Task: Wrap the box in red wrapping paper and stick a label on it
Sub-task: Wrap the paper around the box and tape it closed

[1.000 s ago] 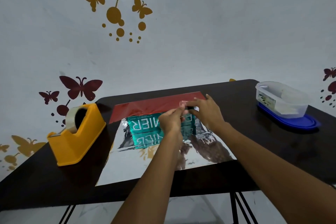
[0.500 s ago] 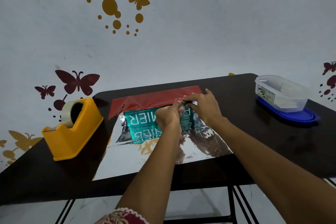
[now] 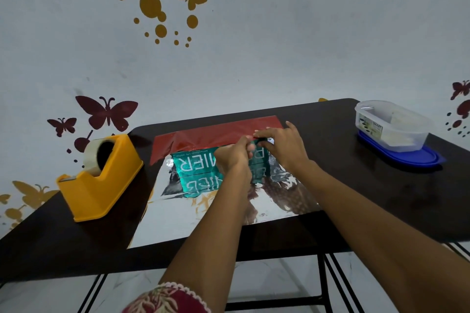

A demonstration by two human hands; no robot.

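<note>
A teal box (image 3: 195, 165) with white lettering lies on its side on the wrapping paper (image 3: 178, 221), whose silver side faces up. The paper's far edge (image 3: 203, 134) is folded up so its red side shows, leaning over the box's far top edge. My left hand (image 3: 235, 156) is curled at that edge, its fingertips pinching the red paper against the box. Just to its right, my right hand (image 3: 284, 147) lies over the box's right end, fingers stretched onto the red paper. My hands hide the right part of the box.
A yellow tape dispenser (image 3: 101, 185) with a roll of clear tape stands on the left of the dark table (image 3: 368, 193). A clear plastic container (image 3: 391, 127) sits on its blue lid (image 3: 407, 160) at the far right. The wall stands right behind the table.
My hands have stayed at the box's far top edge, the left one curling tighter. A small clear piece seen between the fingertips one second ago no longer shows. The view has tilted slightly.
</note>
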